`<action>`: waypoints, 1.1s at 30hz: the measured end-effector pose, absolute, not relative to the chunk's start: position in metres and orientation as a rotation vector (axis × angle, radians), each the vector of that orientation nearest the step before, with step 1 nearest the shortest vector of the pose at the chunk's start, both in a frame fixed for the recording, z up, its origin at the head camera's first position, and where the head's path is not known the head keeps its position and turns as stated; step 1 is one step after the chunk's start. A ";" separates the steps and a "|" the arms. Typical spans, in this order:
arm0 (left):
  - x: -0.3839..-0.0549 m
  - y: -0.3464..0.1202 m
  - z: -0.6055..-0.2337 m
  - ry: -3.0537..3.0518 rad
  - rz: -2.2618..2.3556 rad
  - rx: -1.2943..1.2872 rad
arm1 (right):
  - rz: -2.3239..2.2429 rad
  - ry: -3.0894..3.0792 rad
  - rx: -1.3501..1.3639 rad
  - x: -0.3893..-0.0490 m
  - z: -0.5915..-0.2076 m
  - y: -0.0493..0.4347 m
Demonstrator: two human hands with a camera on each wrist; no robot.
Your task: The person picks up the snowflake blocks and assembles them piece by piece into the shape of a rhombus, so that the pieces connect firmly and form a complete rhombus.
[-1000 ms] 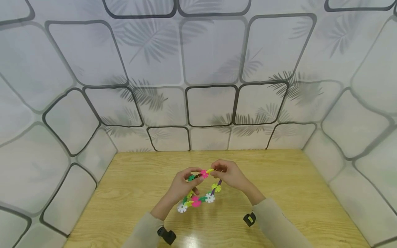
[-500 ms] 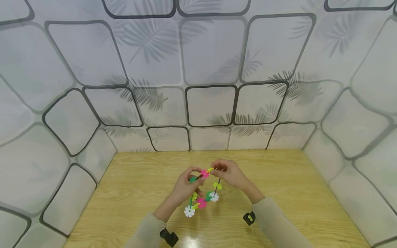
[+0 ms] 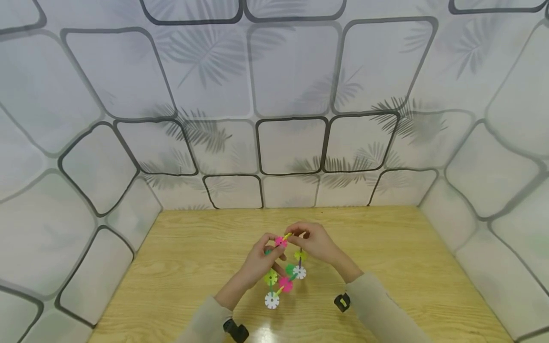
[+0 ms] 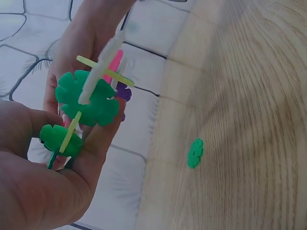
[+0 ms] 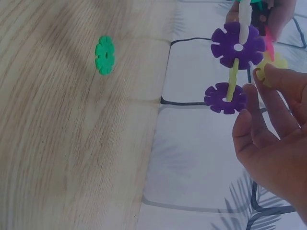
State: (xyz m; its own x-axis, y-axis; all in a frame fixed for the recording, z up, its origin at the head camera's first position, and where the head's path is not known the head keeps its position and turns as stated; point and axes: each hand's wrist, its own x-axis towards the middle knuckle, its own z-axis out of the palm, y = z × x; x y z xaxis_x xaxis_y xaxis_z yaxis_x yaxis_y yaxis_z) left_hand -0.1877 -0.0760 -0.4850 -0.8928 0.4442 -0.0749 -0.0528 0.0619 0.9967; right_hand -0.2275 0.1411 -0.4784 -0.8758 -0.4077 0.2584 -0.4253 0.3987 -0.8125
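Note:
A chain of flower-shaped interlocking plastic discs, pink, yellow, green, white and purple, is held up between both hands. My left hand (image 3: 256, 263) pinches the pink disc (image 3: 280, 242) between thumb and fingers. Just right of it, the thumb and fingertips of my right hand (image 3: 316, 243) grip a yellow disc (image 5: 274, 67) that meets the pink one. Below the hands hangs the rest of the chain, with a white disc (image 3: 271, 300) lowest. Purple discs (image 5: 238, 45) dangle near the right fingers, and a green disc (image 4: 88, 98) overlaps the left fingers in the left wrist view.
A loose green disc (image 5: 105, 55) lies on the wooden table (image 3: 193, 267). Patterned cloth walls (image 3: 291, 147) stand along the table's back and sides. A black wrist camera (image 3: 235, 330) sits by the left sleeve, another black one (image 3: 342, 302) by the right.
The hanging part of the chain has swung to the right and toward the front. My right hand has shifted slightly left, with the yellow disc close against the pink one.

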 end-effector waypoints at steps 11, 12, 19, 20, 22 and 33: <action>-0.183 -0.071 -0.485 1.994 1.942 0.375 | 1.524 -2.625 0.765 -0.221 -0.475 0.134; -0.183 -0.071 -0.485 1.992 1.950 0.373 | 1.526 -2.627 0.760 -0.221 -0.476 0.134; -0.183 -0.069 -0.489 2.012 1.997 0.358 | 1.508 -2.622 0.750 -0.219 -0.471 0.134; -0.183 -0.069 -0.489 2.018 2.005 0.366 | 1.506 -2.621 0.739 -0.218 -0.469 0.135; -0.184 -0.069 -0.490 2.037 2.011 0.369 | 1.502 -2.613 0.708 -0.218 -0.467 0.137; -0.187 -0.076 -0.489 2.087 2.066 0.309 | 1.530 -2.602 0.588 -0.225 -0.480 0.156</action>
State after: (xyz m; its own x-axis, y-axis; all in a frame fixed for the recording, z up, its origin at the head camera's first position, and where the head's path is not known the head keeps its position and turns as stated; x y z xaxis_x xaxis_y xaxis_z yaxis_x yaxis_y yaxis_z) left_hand -0.1868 -0.0759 -0.4891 -0.9605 0.2781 0.0127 0.0155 0.0080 0.9998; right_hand -0.2254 0.1563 -0.4800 -0.9248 -0.2902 0.2459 -0.3560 0.4323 -0.8285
